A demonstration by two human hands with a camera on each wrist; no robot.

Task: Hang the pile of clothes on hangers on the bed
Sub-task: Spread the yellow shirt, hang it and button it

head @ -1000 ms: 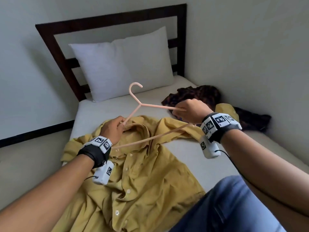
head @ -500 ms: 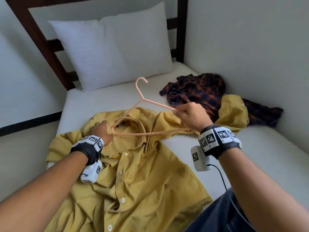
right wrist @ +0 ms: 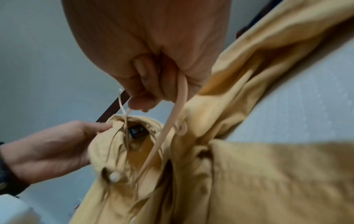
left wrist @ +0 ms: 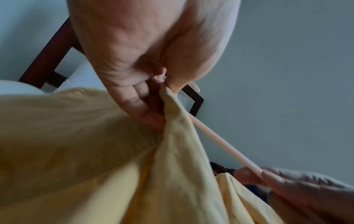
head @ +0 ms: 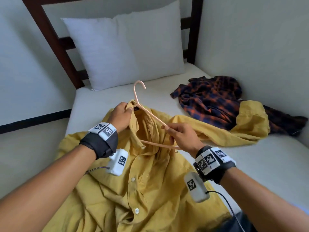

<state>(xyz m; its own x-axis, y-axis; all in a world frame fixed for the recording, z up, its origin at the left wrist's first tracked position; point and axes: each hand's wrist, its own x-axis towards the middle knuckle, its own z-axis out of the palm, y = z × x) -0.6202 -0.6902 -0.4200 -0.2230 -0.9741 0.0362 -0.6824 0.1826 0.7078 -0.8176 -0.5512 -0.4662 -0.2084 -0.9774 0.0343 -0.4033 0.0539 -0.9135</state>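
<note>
On bed [head: 167, 101], L hand [head: 121, 115] pinches yellow shirt [head: 150, 190] collar, R hand [head: 181, 137] grips pink hanger [head: 150, 114] (plaid shirt [head: 210, 99] nearby).

A mustard-yellow cotton button shirt [head: 142, 181] with white buttons lies near; the thin plastic hanger [head: 151, 114] is peach-pink; far right, a navy-and-orange checked shirt [head: 210, 101]; a white pillow [head: 127, 47].

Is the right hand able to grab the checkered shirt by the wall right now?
Probably not right away. The right hand already grips the pink hanger, which is partly inside the yellow shirt. The checkered shirt lies uncovered farther along the bed, so the way looks free once it lets go.
</note>
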